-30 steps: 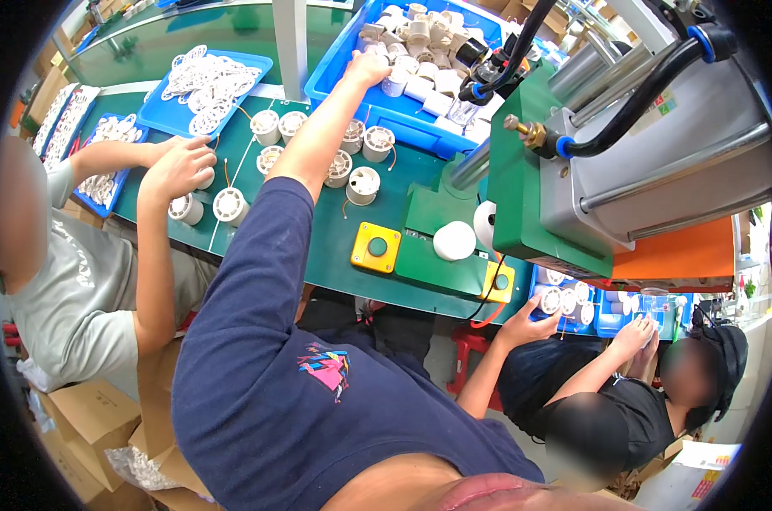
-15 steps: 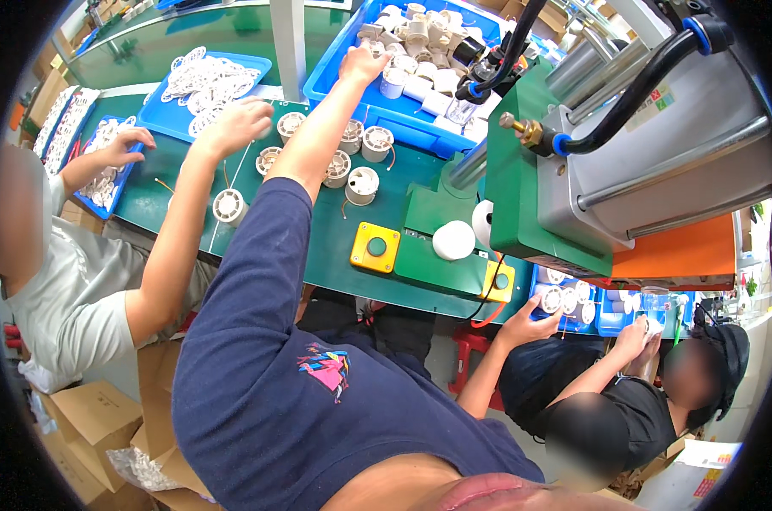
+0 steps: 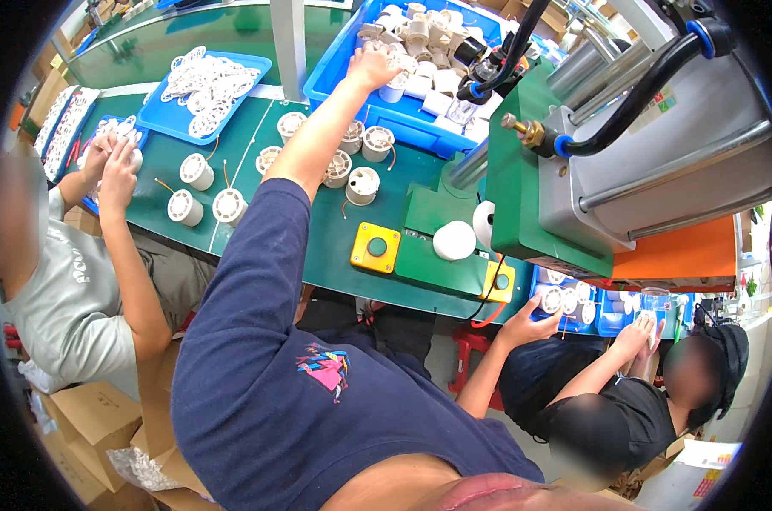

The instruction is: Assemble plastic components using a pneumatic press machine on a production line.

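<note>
Has left hand (image 3: 371, 65) half-curled among short white-and-cream cylinders (image 3: 444, 81) in blue bin (image 3: 411, 124), left of green press (image 3: 531, 204); cannot tell if gripping any. Holds spoke-faced white cylinder (image 3: 550, 299) in curled right hand (image 3: 531, 322), on near side of press.

White cylindrical parts (image 3: 445, 82) lie jumbled in a blue bin (image 3: 413, 131); a round white piece (image 3: 550, 299) sits in the right hand (image 3: 526, 325).

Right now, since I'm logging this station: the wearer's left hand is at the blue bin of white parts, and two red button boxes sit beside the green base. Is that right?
Not quite: the button boxes are yellow, not red, as the head view shows. The left hand is indeed at the blue bin of white parts.
</note>
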Demonstrator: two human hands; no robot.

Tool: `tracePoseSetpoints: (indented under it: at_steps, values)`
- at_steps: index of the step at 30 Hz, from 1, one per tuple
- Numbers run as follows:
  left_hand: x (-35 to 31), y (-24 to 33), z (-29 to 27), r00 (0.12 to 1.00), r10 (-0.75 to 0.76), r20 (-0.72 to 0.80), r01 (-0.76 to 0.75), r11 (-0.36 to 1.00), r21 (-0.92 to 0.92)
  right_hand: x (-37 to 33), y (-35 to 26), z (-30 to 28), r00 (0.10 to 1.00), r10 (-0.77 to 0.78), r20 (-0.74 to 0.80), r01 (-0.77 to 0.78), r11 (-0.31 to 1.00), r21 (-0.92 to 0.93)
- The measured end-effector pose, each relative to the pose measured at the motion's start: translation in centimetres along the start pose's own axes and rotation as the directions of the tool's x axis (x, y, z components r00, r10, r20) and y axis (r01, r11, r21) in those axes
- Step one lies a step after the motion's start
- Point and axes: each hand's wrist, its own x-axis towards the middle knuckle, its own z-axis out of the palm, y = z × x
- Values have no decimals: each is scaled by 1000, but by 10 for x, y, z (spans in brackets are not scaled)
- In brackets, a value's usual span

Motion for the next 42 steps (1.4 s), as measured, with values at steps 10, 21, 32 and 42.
tracePoseSetpoints:
  at_steps: [10,21,32,42]
  values:
    - [-5,5,5,987,142,72,-152,976,154,1,1,2,1000,-2,-5,2,1000,4]
    - [17,24,-10,932,147,331,-252,920,300,-1,-3,-2,1000,8,-1,-8,1000,4]
    - [45,24,15,965,123,232,-208,896,391,2,-3,0,1000,-17,5,17,1000,-2]
    - [23,10,-18,789,258,557,-545,713,442,-1,-2,1,1000,12,-2,-12,1000,7]
